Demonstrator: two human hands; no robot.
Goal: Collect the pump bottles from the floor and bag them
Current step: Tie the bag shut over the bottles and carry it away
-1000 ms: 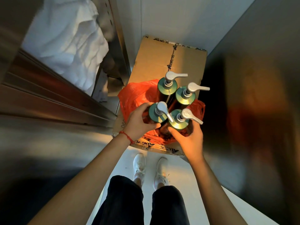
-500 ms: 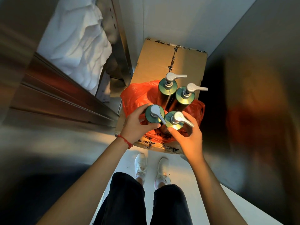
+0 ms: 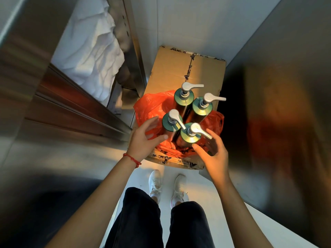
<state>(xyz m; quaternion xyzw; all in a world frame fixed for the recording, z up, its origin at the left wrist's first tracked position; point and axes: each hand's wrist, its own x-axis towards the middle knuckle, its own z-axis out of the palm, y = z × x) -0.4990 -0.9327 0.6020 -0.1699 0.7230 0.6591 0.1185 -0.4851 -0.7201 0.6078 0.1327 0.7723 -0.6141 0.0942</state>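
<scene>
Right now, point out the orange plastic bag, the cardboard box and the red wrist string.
orange plastic bag [image 3: 152,104]: head view, crumpled left side.
cardboard box [image 3: 170,68]: head view, bare top flap.
red wrist string [image 3: 131,158]: head view, strand across the left wrist.

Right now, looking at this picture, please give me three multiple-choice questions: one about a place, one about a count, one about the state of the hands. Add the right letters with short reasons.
1. Where does the red plastic bag rest?
A. on the cardboard box
B. on the white cloth
C. on the bare floor

2. How many pump bottles stand in the bag?
A. two
B. three
C. four

3. What are the hands doing?
A. both grip bottles
B. both are open beside the bottles
C. one grips a pump head

Answers:
1 A, the box's taped top shows behind and in front of the bag.
2 C, four silver pump heads are visible, the nearest at.
3 B, left hand and right hand have spread fingers and grip nothing.
</scene>
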